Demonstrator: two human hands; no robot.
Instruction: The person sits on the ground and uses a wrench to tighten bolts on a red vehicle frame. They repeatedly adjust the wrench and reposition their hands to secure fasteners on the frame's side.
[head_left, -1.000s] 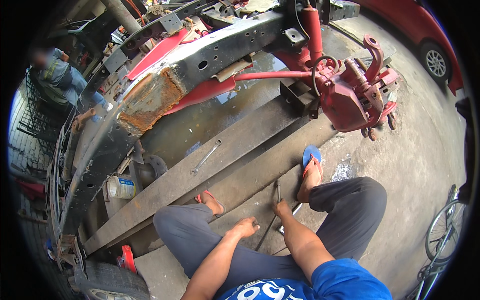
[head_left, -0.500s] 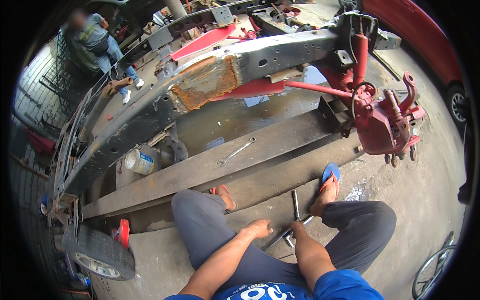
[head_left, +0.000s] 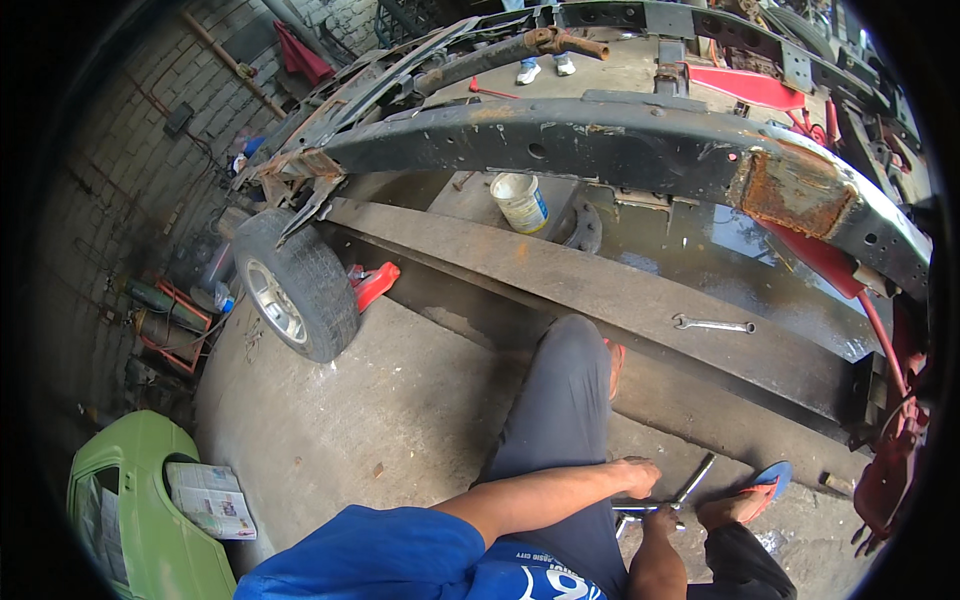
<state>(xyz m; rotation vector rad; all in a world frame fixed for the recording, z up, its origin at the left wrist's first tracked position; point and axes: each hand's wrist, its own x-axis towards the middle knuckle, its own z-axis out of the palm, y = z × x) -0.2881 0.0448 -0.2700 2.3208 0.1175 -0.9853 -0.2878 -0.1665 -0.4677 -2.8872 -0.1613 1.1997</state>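
Note:
My left hand (head_left: 636, 477) hangs past my left thigh with its fingers loosely curled, and nothing shows in it. Just below it, my right hand (head_left: 659, 520) is closed around the middle of a cross-shaped lug wrench (head_left: 697, 476). One long metal arm of the wrench points up and away to the right, and shorter ends show on both sides of the hand. My palm hides the wrench's centre. Beyond my knee, a combination wrench (head_left: 714, 325) lies on a long flat steel beam (head_left: 480, 254).
A rusty black vehicle frame (head_left: 450, 145) spans the far side above wet ground. On the left are a wheel (head_left: 297, 286), a red metal part (head_left: 376, 285) and a green car body panel (head_left: 150, 500). A white bucket (head_left: 518, 203) stands behind the beam. Another person's shoes (head_left: 545, 68) show beyond.
My view has swung left, so the wheel, green panel and brick wall show more, while the red suspension assembly slips to the right edge. Both hands stay close together near the lug wrench.

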